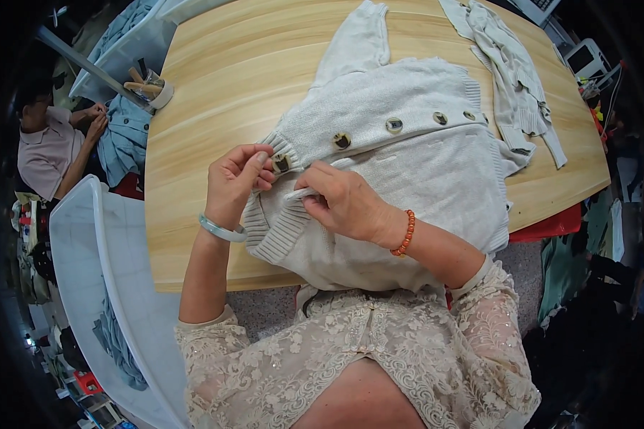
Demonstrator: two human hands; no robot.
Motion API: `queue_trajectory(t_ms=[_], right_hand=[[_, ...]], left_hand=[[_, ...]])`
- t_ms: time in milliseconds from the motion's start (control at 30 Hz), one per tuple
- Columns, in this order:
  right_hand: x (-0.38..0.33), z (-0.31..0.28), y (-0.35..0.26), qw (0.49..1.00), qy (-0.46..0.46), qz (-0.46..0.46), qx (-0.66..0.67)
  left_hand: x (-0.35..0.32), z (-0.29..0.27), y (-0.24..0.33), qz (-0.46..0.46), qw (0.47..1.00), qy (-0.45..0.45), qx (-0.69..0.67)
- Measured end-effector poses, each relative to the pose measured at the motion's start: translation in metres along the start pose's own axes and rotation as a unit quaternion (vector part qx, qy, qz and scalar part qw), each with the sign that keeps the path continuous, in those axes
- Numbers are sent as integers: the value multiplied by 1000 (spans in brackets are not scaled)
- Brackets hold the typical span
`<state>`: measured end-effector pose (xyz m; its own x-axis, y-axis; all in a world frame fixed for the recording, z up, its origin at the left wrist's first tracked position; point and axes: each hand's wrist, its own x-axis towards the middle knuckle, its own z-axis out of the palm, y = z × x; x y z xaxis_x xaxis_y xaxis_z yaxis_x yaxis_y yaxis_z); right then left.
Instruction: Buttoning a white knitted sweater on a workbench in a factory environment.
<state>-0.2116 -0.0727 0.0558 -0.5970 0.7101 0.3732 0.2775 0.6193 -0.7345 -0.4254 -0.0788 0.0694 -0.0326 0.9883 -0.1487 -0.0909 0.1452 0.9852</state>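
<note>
A light grey knitted cardigan (436,179) lies spread on the wooden table, its ribbed hem toward the left and one sleeve stretched toward the far side. Several large dark-and-cream buttons run along its front band. My left hand (240,179) pinches the cardigan's edge beside the end button (282,164), thumb and fingers together. Just right of it, my right hand (343,200) grips the opposite front edge of the cardigan near the ribbed hem. The cloth between its fingertips is partly hidden.
Another light grey knit garment (508,79) lies at the table's (215,100) far right. A cup of tools (154,89) stands at the left edge. White plastic bins (96,229) with blue garments flank the left side. A person (54,143) sits there handling a blue garment (124,139).
</note>
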Motion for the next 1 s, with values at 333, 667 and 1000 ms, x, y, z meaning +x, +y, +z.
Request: queue_trajectory(t_ms=[333, 667, 1000], right_hand=[[-2, 0, 3, 1000, -10, -6, -6], [9, -3, 2, 997, 78, 1, 5], [15, 6, 1, 999, 53, -8, -12]], left_hand=[[8, 1, -2, 18, 993, -9, 113], [2, -5, 2, -55, 998, -31, -32], [2, -5, -5, -40, 998, -31, -23]])
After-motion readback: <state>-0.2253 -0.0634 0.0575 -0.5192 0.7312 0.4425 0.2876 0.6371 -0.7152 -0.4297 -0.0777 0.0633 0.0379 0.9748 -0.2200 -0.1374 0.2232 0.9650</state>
